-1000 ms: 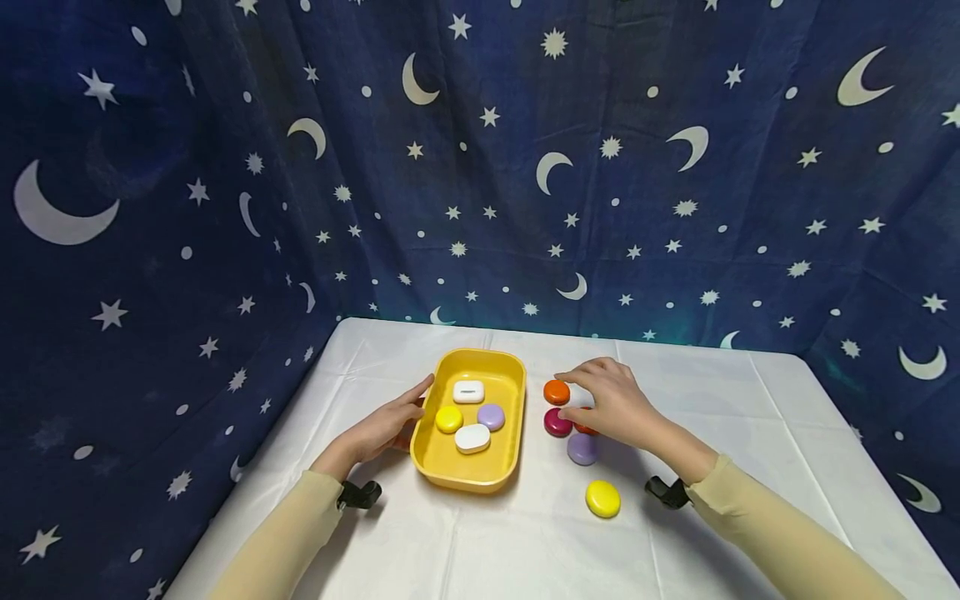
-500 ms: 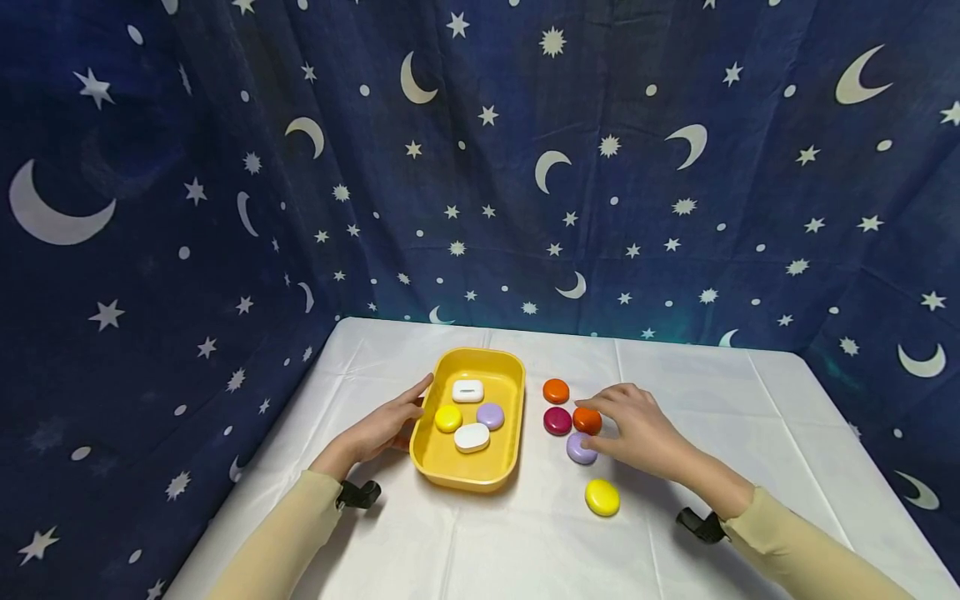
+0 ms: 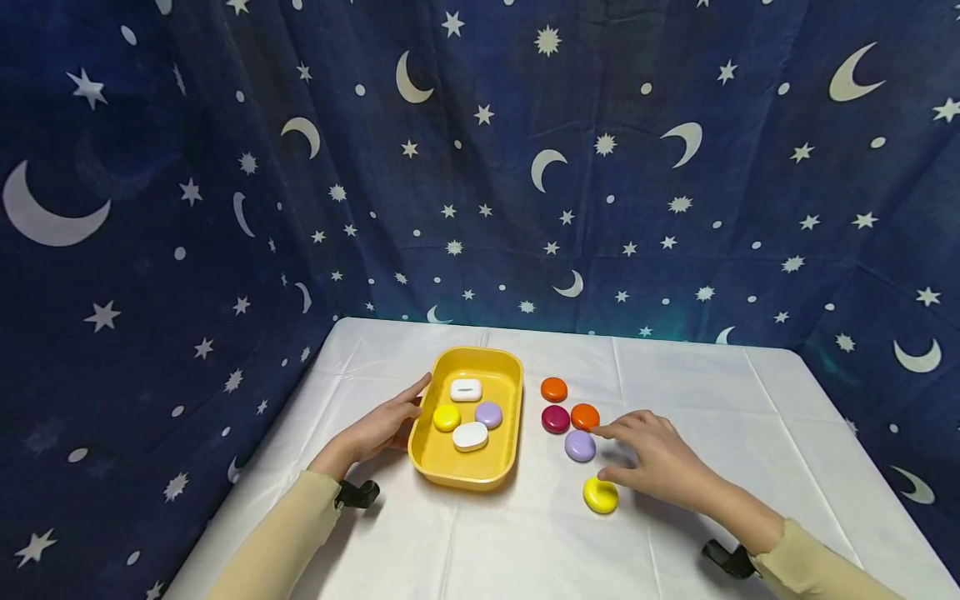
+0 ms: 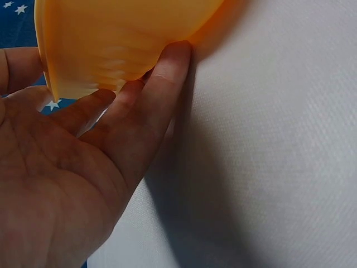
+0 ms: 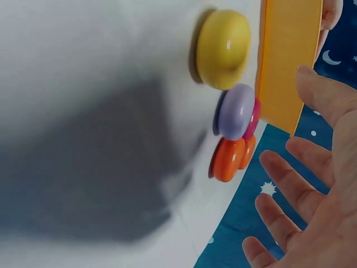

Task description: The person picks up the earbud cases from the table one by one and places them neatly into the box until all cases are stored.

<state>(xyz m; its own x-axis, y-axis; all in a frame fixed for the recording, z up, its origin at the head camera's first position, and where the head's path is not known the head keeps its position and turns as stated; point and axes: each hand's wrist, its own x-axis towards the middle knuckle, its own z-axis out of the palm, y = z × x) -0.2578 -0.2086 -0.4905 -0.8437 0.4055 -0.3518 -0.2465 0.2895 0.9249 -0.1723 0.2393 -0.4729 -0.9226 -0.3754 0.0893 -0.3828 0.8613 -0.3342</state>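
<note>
My left hand [image 3: 381, 427] rests with loosely extended fingers against the left wall of a yellow rounded tray [image 3: 517, 442]. In the left wrist view its fingertips touch the tray's outer side [image 4: 111, 44]. My right hand [image 3: 660, 458] hovers with spread fingers, holding nothing, over the right of a loose group of glossy rounded discs. Nearest its thumb lies a yellow disc [image 3: 601, 497]. Further back are a lilac disc [image 3: 580, 447], an orange disc [image 3: 585, 417], a crimson disc [image 3: 556, 419] and another orange disc [image 3: 554, 389]. The right wrist view shows the yellow disc [image 5: 223, 49] apart from the palm.
Inside the tray lie a white block with a grey mark [image 3: 466, 389], a yellow disc [image 3: 447, 417], a lilac disc [image 3: 488, 414] and a white oval piece [image 3: 470, 437]. A white cloth [image 3: 525, 550] covers the table. Behind hangs a dark blue star-and-moon curtain [image 3: 495, 167].
My right hand has moved from the orange and crimson discs toward the front right, over the lilac and then near the yellow disc. The left hand, tray and discs keep their places.
</note>
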